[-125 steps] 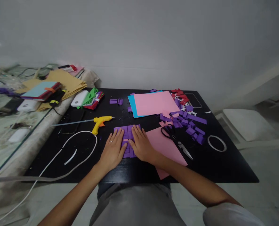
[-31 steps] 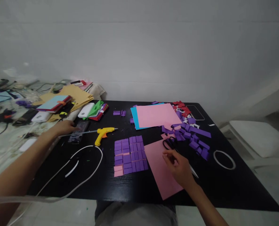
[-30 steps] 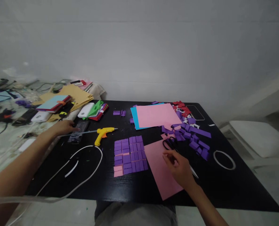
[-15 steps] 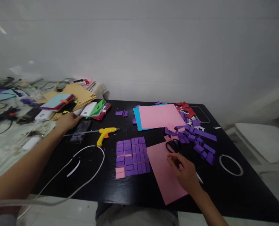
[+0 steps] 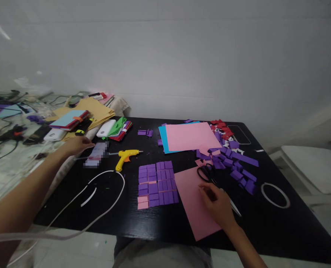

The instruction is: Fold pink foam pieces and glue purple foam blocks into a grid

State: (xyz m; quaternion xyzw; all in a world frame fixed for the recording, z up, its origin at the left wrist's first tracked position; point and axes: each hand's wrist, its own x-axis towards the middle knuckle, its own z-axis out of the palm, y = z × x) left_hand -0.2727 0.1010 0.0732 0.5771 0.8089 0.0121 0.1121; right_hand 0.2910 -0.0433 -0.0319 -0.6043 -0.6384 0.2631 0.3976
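Note:
My left hand [image 5: 80, 144] is at the left edge of the black table, one finger stretched to the top corner of a phone [image 5: 96, 154] whose screen is lit and blurred out. My right hand [image 5: 217, 201] hovers over or rests on a pink sheet [image 5: 191, 201], thumb and finger pinched together; whether anything is between them I cannot make out. Black-handled scissors [image 5: 206, 173] lie partly under that hand, blades pointing right. Left of the sheet lies a square panel of purple folded pieces [image 5: 158, 184], with pink ones at its lower left corner.
A yellow glue gun [image 5: 124, 158] lies beside the phone, and a white cable [image 5: 109, 212] loops in front. Pink and blue sheets [image 5: 193, 137] lie at the back. Purple scraps [image 5: 223, 160] and a tape ring [image 5: 275, 195] are to the right. A cluttered surface [image 5: 17, 149] adjoins the left.
The phone's screen has gone from dark to lit. My left hand has shifted slightly down, closer to the phone. My right hand has hardly moved.

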